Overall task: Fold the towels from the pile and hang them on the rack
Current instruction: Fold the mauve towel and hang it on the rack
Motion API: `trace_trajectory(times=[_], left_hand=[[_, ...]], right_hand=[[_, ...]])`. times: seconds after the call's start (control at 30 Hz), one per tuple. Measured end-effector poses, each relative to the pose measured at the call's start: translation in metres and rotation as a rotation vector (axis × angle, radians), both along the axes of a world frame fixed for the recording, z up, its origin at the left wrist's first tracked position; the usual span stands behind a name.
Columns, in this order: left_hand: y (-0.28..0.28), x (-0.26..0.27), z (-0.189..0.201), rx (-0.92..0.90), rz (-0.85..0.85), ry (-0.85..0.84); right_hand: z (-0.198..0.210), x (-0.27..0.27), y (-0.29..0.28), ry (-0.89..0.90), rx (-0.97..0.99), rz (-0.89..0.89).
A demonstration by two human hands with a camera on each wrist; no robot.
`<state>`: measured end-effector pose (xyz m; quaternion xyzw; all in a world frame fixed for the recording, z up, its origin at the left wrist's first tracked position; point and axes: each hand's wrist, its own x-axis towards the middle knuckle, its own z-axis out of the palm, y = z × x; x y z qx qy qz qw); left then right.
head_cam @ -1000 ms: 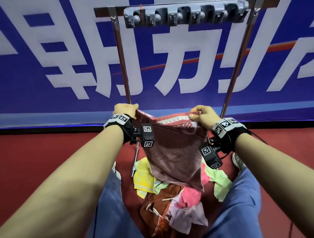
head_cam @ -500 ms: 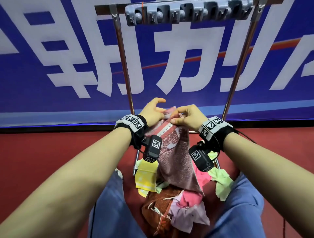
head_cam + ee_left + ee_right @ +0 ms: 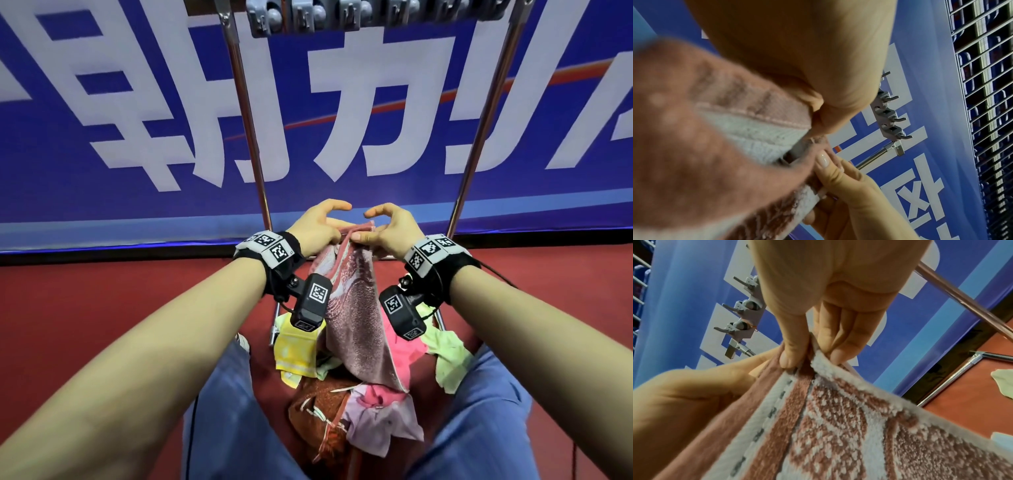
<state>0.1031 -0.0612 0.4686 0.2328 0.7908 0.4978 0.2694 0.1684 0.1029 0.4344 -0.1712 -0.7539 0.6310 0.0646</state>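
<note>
— Fingers (image 3: 791,353) of right hand (image 3: 390,233): thumb pressed against forefinger, pinching the top hem of the pink towel (image 3: 356,315). Same on the other side?

— Same. Left hand (image 3: 318,229) pinching the hem just beside the right-hand pinch. Remaining fingers of both hands lifted clear and arched above the cloth.

— Reason for two pinches side by side?

— Judged as a fold in half: two top corners matched between the fingertips, for aligned edges and a doubled hang below.

— Position of the rest of the towel?

— Hanging down from the fingertips between the wrists, lower end down at the pile (image 3: 359,404) of other towels. Held high, probably to let its own weight pull out creases.

— And the rack (image 3: 246,120)?

— Uprights just beyond the fingertips on either side; grey clips (image 3: 342,15) well above them, none touched. Set within upward reach, presumably for hanging by a simple lift.

— Next requirement?

— Probably passing both corners to one hand, then a further fold or a lift towards the clips. Risk: one layer slipping from so light a pinch.
</note>
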Motion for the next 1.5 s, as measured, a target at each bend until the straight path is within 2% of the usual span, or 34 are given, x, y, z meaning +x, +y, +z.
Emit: trace_trajectory(times=[0.13, 0.37, 0.5, 0.57, 0.63, 0.7, 0.83, 0.93, 1.1, 1.27, 1.4, 1.5], left_hand=[[-0.005, -0.002, -0.003, -0.012, -0.009, 0.003], [-0.007, -0.005, -0.004, -0.063, -0.046, 0.019], [-0.006, -0.003, -0.007, -0.125, -0.084, 0.141], [-0.005, -0.003, -0.011, -0.276, -0.168, 0.347], [-0.01, -0.003, -0.016, -0.53, -0.266, 0.553], [-0.02, -0.006, -0.024, -0.657, -0.287, 0.594], [-0.036, -0.019, -0.023, -0.543, -0.149, 0.458], [-0.034, -0.021, -0.011, -0.444, -0.167, 0.539], [-0.028, -0.012, -0.002, -0.281, -0.238, 0.645], [-0.021, -0.001, 0.001, -0.3, -0.355, 0.765], [-0.02, 0.003, 0.001, -0.432, -0.328, 0.735], [-0.023, 0.004, -0.001, -0.4, -0.252, 0.661]], right_hand=[[-0.003, 0.002, 0.005, 0.013, -0.046, 0.064], [-0.005, -0.001, 0.007, -0.002, 0.178, 0.088], [-0.007, -0.004, 0.009, -0.018, 0.254, 0.073], [-0.009, -0.006, 0.01, -0.018, 0.275, 0.023], [-0.01, -0.006, 0.014, -0.014, 0.276, -0.043], [-0.01, -0.004, 0.021, -0.009, 0.274, -0.1], [-0.007, 0.001, 0.028, -0.015, 0.327, -0.119], [-0.006, 0.0, 0.028, -0.033, 0.349, -0.138], [-0.006, -0.001, 0.037, -0.033, 0.275, -0.186], [-0.005, 0.001, 0.04, -0.056, 0.273, -0.198], [-0.006, 0.006, 0.041, -0.049, 0.23, -0.173], [-0.005, 0.009, 0.044, -0.034, 0.214, -0.175]])
